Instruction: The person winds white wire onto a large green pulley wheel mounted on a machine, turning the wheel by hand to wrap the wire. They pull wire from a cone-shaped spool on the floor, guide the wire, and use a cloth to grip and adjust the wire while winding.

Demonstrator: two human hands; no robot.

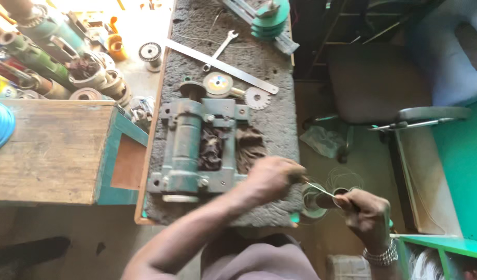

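My left hand is closed over the right front corner of the bench, pinching a thin metal wire that runs to the right. My right hand, with a metal watch at the wrist, grips a small round spool wound with fine wire, held just off the bench's right edge. Loose wire loops curl above that hand. A green cast-metal winding machine sits on the bench just left of my left hand, with dark rags tucked in it.
The bench top holds a long steel ruler, a spanner, round discs and a toothed wheel. A wooden box stands left, motor parts behind it. An office chair is right.
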